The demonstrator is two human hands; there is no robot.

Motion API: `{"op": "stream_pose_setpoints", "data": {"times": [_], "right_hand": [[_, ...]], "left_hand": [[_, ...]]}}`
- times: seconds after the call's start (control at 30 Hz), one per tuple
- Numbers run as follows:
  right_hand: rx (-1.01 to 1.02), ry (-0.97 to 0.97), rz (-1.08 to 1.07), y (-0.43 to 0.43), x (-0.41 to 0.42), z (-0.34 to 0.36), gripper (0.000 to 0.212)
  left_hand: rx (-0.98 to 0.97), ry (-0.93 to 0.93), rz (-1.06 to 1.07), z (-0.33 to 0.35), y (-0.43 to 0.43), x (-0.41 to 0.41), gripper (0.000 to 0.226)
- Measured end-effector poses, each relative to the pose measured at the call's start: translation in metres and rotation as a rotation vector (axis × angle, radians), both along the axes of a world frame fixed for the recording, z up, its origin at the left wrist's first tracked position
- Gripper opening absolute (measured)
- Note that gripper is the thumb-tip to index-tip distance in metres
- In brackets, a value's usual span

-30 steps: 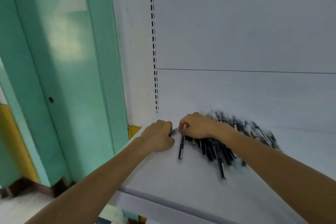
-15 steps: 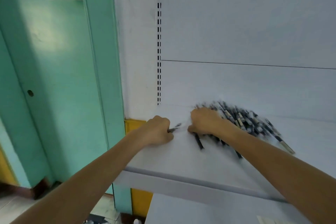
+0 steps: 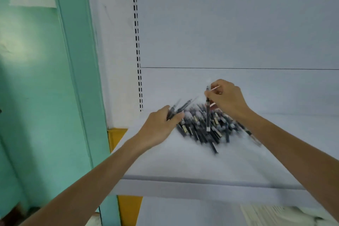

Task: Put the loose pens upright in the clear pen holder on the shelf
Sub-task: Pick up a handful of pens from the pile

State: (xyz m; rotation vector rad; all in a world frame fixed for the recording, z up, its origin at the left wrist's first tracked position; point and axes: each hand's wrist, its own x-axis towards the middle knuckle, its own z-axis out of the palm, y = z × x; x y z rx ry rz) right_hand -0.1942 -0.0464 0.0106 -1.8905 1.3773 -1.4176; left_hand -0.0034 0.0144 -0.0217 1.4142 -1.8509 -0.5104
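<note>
- My left hand (image 3: 159, 126) grips a few dark pens (image 3: 180, 108).
- My right hand (image 3: 226, 97) pinches one pen (image 3: 207, 113) upright above the pile (image 3: 205, 126) on the shelf (image 3: 183, 163).

left hand (image 3: 157, 128), right hand (image 3: 227, 98), each gripping pens (image 3: 207, 113)

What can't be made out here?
Head view:
- Pen holder: not in frame.
- Pile: motion blur, count unreadable.
- Pens in left hand: blurred, partly covered by fingers; number unclear.
- Right hand: pinches pen, print blurred.
- Lower shelf: contents blurred, cut by bottom edge.
</note>
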Motion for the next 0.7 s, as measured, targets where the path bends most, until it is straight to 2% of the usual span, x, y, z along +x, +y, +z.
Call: {"op": "stream_pose_setpoints", "data": {"times": [0.17,0.27,0.4,0.57,0.7], "right_hand": [[-0.041,0.048,-0.125,0.024,-0.080,-0.013,0.050],[-0.001,0.006,-0.208,0.049,-0.143,-0.018,0.049],[0.030,-0.032,-0.344,0.083,-0.236,-0.019,0.045],[0.104,-0.043,-0.481,0.132,-0.350,-0.025,0.061],[0.093,-0.078,-0.583,0.176,-0.431,-0.037,0.061]], "left_hand": [[-0.056,-0.038,-0.215,-0.001,-0.003,-0.083,0.027],[-0.034,-0.043,-0.339,-0.001,-0.005,-0.149,0.024],[-0.007,0.013,-0.375,-0.002,0.003,-0.242,0.025],[0.011,0.050,-0.444,-0.007,0.027,-0.352,0.034],[0.040,0.067,-0.490,-0.022,0.047,-0.434,0.035]]}}
